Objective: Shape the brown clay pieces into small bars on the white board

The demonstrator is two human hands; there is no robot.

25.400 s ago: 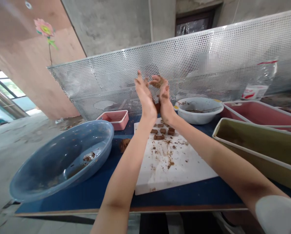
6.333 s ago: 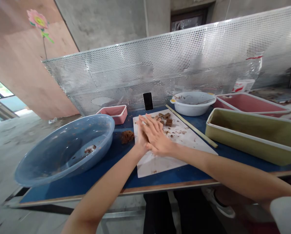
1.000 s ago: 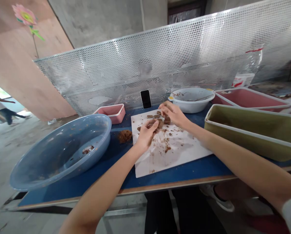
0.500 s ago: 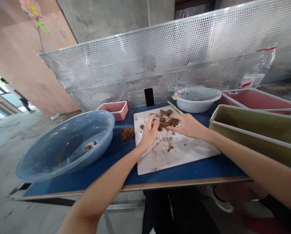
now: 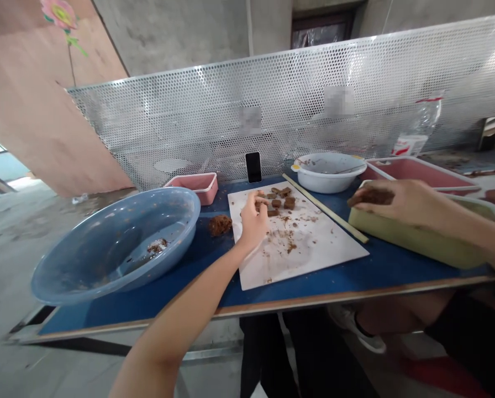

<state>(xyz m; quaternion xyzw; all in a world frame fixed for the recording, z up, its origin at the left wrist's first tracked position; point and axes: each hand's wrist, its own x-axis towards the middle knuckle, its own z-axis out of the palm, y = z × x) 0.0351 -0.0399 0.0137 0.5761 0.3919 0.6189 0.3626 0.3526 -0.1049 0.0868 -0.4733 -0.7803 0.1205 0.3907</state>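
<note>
My left hand [image 5: 254, 220] is over the left side of a white board [image 5: 314, 243], fingers curled in with the thumb close to them. Whether a piece sits inside those fingers is hard to make out. Beside its fingertips lie several short brown dough-like pieces [image 5: 289, 203], with crumbs and smears nearer me. At the right, my right hand [image 5: 413, 202] is closed around brown dough-like pieces [image 5: 374, 195], blurred by motion, above the left end of a green bin [image 5: 405, 235]. A brown clump [image 5: 220, 225] lies left of the board.
A large blue basin [image 5: 119, 243] stands at the left, with a small pink box [image 5: 204, 188] behind it. A phone [image 5: 253, 167] leans at the back. A white basin [image 5: 330, 174], a pink bin [image 5: 425, 171] and a plastic bottle [image 5: 419, 127] stand right. A pale stick [image 5: 326, 209] borders the board.
My right hand has moved right, from the board to above the green bin, carrying brown pieces. My left hand stays over the board. More of the stick now shows.
</note>
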